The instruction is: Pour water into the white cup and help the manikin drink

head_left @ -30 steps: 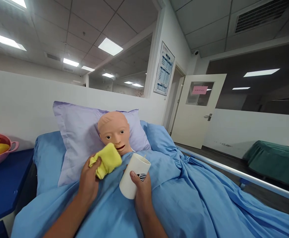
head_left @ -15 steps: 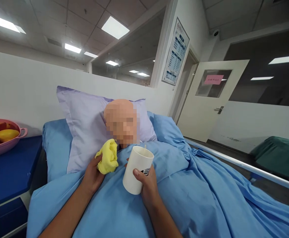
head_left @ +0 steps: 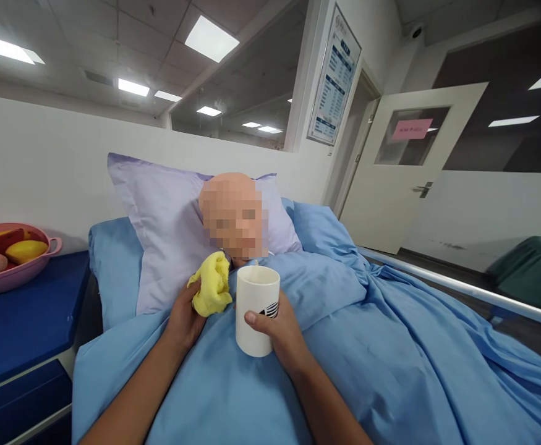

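A bunched yellow cloth is gripped in my left hand, just below the chin of a bald head, whose face is pixelated. The head rests on a lilac pillow, with a blue quilt drawn up to its neck. My right hand is wrapped round a white mug with a black striped print. The mug stands nearly upright above the quilt, beside the cloth. A thin pale stick shows at its rim; what the mug contains is hidden.
On the left, a blue bedside cabinet bears a pink basin with several fruit-like items. A pale bed rail runs along the right side. Behind it stands an open door.
The mug has gone from tilted to nearly upright and shifted slightly left. My left hand with the cloth sits a little further right and higher. The whole view has turned slightly.
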### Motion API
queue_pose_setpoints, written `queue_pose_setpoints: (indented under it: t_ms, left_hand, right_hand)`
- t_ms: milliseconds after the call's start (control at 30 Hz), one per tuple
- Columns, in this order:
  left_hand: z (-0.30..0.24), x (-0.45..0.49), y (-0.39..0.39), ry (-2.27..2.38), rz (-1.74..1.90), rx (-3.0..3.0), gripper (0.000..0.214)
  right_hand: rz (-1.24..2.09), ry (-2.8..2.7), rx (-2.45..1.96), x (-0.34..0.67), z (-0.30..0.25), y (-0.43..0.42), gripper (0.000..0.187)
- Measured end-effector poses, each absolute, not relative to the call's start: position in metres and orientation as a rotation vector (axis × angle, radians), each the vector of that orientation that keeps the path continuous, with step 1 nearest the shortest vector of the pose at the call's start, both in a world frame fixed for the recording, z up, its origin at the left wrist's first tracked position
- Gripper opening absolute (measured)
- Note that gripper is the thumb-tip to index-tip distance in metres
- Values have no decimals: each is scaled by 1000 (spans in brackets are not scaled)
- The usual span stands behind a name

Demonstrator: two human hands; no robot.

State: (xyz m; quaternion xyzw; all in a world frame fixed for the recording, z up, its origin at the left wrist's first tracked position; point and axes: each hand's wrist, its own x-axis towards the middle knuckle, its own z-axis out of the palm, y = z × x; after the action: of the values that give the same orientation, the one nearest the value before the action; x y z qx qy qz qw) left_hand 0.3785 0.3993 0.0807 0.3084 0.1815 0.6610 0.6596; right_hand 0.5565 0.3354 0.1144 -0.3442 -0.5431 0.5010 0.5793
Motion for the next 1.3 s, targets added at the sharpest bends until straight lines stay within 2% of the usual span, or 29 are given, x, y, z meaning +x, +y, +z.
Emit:
queue_pose_setpoints:
  t_ms: [300,700,1067,1300]
  left_hand:
    - [86,381,396,417,1471,725,29]
    - [84,380,397,417,1459,731,33]
    - [83,379,396,414,1464,734,25]
    - [87,380,394,399,1467,747,25]
  right_hand:
    - [1192,-1278,-804,556,120,334,63]
    - [1234,-1250,-775,555,122,337,63]
    - [1267,-1222,-755,558,125,342,63]
    - [1261,-1180,-734,557,123,340,56]
